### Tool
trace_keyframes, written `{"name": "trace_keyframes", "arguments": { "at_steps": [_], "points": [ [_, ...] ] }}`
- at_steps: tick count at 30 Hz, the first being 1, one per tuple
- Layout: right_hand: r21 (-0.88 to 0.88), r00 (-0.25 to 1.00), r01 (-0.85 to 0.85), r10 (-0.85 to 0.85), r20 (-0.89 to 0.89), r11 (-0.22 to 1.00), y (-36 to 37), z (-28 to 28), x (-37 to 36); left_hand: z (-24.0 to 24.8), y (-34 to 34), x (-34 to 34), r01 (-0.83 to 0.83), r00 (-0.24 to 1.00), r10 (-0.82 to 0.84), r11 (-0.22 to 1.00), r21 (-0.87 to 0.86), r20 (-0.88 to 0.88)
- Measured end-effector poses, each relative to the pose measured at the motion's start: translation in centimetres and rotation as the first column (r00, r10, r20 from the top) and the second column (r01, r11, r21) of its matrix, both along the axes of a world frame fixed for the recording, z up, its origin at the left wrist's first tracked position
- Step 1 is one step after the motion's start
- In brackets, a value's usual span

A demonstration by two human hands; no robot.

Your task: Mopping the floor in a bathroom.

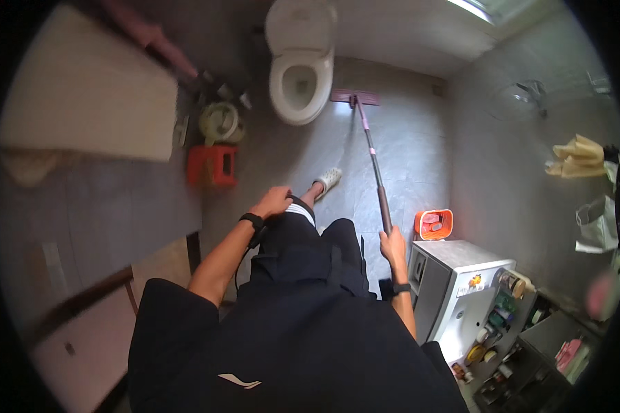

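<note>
My right hand (393, 248) is wrapped round the upper end of a long-handled flat mop (374, 162), which slants away from me. Its wide purple head (365, 98) lies on the grey floor just right of the toilet (301, 82). The toilet lid is raised and the bowl is uncovered. On my left thigh, near the hem of my dark shorts, rests my left hand (275, 200); its fingers are curled down over the cloth, and whether they grip it is hard to see. A dark band circles each wrist.
An orange basket (434, 224) stands by the right wall, beside a grey-white cabinet (461, 275). Left of the toilet are a red stool (212, 165) and a pale green bucket (222, 122). Bottles crowd a shelf (499, 310) at lower right. My foot wears a pale clog (329, 180).
</note>
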State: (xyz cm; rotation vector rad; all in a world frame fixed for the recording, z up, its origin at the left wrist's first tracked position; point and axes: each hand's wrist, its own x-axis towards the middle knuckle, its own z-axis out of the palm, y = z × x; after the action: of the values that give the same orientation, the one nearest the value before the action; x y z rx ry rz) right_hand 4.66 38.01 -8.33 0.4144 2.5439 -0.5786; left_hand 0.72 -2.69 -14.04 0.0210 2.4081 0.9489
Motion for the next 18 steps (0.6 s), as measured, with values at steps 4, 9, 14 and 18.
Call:
{"name": "trace_keyframes", "arguments": {
  "at_steps": [4, 9, 14, 18],
  "points": [
    [0.102, 0.971, -0.173, 0.152, 0.184, 0.980, 4.4, 3.1, 9.1, 0.9, -2.6, 13.5, -0.352, 0.924, 0.346, 0.936, 0.012, 0.163],
    [0.320, 0.901, -0.249, 0.098, 0.422, 0.914, 10.6, 8.8, 19.7, 2.6, -3.6, 27.1, -0.479, 0.834, 0.502, 0.865, -0.150, 0.230],
    [-0.106, 0.914, 0.086, -0.035, 0.405, 0.991, 23.6, 12.8, 28.4, 1.4, -3.6, 35.8, -0.577, 0.754, 0.583, 0.808, -0.119, 0.302],
    [0.383, 0.883, -0.467, 0.395, 0.255, 0.797, 23.6, 12.5, 25.5, 1.2, -4.3, 37.8, -0.686, 0.705, 0.675, 0.727, -0.032, 0.218]
  ]
}}
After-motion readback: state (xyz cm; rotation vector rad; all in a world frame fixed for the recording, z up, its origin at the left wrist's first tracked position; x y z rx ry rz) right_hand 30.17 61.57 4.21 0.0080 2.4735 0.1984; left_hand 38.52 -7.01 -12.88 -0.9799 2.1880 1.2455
